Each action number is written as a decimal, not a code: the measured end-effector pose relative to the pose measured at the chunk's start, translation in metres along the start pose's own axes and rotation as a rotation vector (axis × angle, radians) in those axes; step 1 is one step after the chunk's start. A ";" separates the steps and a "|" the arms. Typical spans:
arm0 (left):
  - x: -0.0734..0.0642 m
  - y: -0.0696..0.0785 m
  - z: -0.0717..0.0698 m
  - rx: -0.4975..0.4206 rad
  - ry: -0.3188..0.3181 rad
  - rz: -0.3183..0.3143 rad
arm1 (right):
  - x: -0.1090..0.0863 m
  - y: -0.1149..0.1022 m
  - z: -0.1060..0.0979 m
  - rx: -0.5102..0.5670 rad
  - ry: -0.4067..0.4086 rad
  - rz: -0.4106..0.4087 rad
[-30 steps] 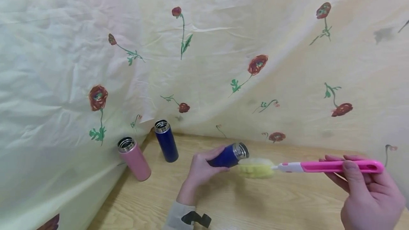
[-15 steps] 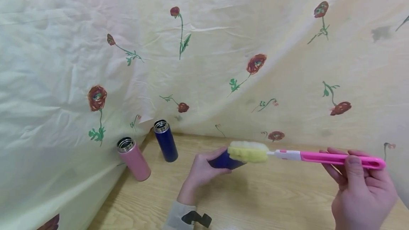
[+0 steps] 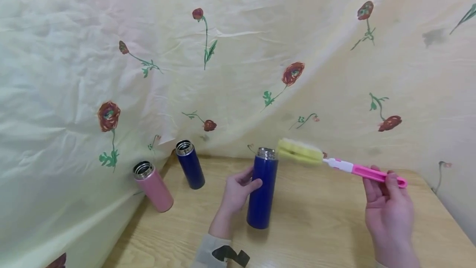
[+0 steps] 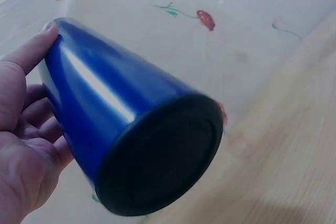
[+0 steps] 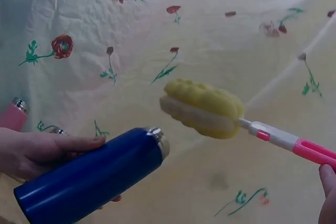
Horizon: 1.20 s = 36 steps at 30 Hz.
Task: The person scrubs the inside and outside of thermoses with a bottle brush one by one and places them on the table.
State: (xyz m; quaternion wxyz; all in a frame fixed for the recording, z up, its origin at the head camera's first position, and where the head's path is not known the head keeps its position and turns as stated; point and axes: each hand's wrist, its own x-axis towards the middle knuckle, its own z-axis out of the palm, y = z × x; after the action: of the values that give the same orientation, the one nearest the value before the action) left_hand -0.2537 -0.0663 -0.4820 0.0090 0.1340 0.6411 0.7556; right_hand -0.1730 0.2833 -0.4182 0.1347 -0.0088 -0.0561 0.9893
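Note:
My left hand (image 3: 236,191) grips a lidless dark blue bottle (image 3: 262,193) round its side; it stands nearly upright, its steel neck at the top. The left wrist view shows the bottle's dark base (image 4: 163,156) off the table. My right hand (image 3: 388,210) holds a bottle brush by its pink handle (image 3: 372,173). The brush's yellow and white sponge head (image 3: 300,151) hangs in the air just right of the bottle's mouth. In the right wrist view a gap shows between the sponge head (image 5: 202,109) and the bottle's steel neck (image 5: 159,141).
A second blue bottle (image 3: 191,166) and a pink bottle (image 3: 154,187) stand uncapped at the left of the wooden table (image 3: 316,218). A cream cloth (image 3: 238,94) with printed red flowers hangs behind and along the sides.
The blue bottle has swung from tilted toward the right to nearly upright. The brush, which passed in front of the bottle's mouth, has risen and now slants, with its handle lower; the right hand shifted left.

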 end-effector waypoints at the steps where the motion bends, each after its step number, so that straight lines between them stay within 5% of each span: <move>1: 0.001 -0.001 0.001 0.000 -0.007 0.008 | 0.002 -0.001 -0.003 0.021 0.007 0.034; 8: 0.005 -0.004 0.009 -0.063 -0.029 0.009 | 0.013 0.002 -0.015 0.070 0.017 0.119; 19: 0.006 -0.006 0.015 -0.222 -0.015 -0.028 | 0.015 0.018 -0.016 -0.040 0.046 0.060; 26: 0.001 -0.005 0.018 -0.205 -0.031 -0.031 | 0.012 0.035 -0.012 -0.172 0.176 -0.109; 36: -0.005 -0.010 0.019 -0.085 -0.047 -0.074 | 0.007 0.044 -0.014 -0.288 0.241 -0.172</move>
State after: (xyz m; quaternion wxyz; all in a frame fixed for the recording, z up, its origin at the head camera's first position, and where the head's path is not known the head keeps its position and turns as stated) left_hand -0.2464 -0.0467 -0.4902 0.0578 0.1273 0.6127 0.7778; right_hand -0.1908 0.2449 -0.4368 0.2220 -0.1415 -0.1809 0.9476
